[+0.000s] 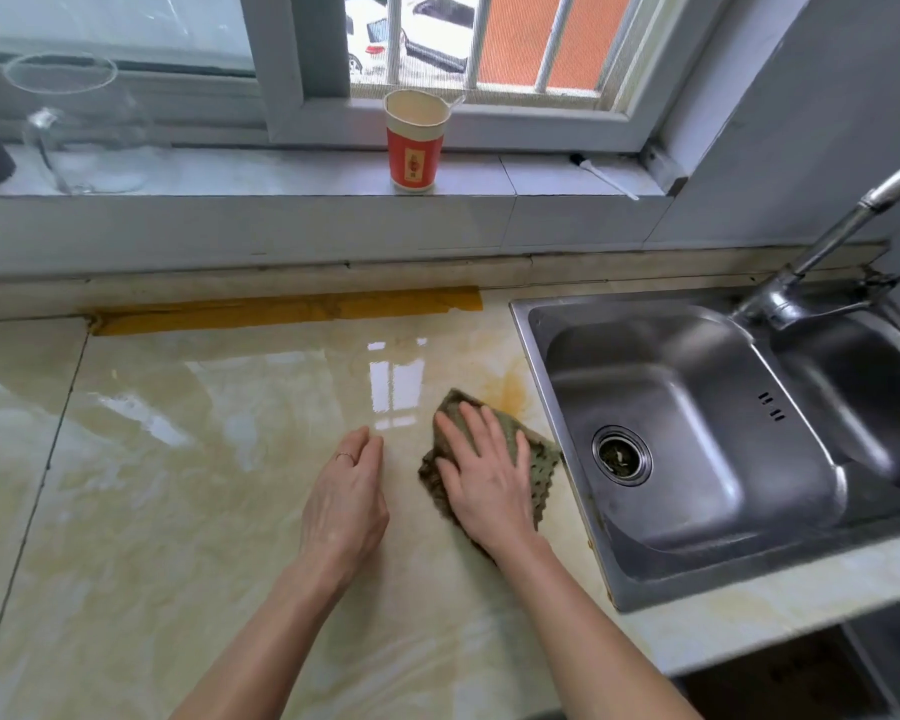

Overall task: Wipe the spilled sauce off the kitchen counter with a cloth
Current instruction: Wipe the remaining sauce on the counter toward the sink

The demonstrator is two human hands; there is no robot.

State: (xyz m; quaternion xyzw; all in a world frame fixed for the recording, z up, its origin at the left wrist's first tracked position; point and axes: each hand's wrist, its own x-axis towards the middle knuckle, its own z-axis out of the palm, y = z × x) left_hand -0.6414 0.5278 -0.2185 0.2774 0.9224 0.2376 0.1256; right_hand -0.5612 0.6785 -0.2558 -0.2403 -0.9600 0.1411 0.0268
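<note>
Glossy beige marble-look counter (178,485) fills most of the view, both hands on it near its right end. Stainless steel sink (697,433) set into the counter just right of the cloth hand, drain at the basin bottom, chrome faucet (822,246) rising at the far right corner. Window (437,44) with bars above and behind the hands, tiled sill below it. Clear glass jar (74,122) on the sill, far left and well away from the hands. Strip of brown tape (281,311) along the back edge of the counter, beyond the hands. Red paper cup (414,142) upright on the sill, straight beyond the hands. Olive-green cloth (533,454) lies flat on the counter, its right edge touching or just beside the sink rim, crumpled at the near-left side. Right hand (481,472) pressed palm-down on the cloth, fingers spread and flat, not curled around it. Left hand (346,504) just left of the cloth, not touching it, fingers loosely bent with tips on or near the counter, holding nothing, ring on one finger. Orange-yellow sauce spill (513,389) smeared on the counter just beyond the cloth's far corner, beside the sink rim.
</note>
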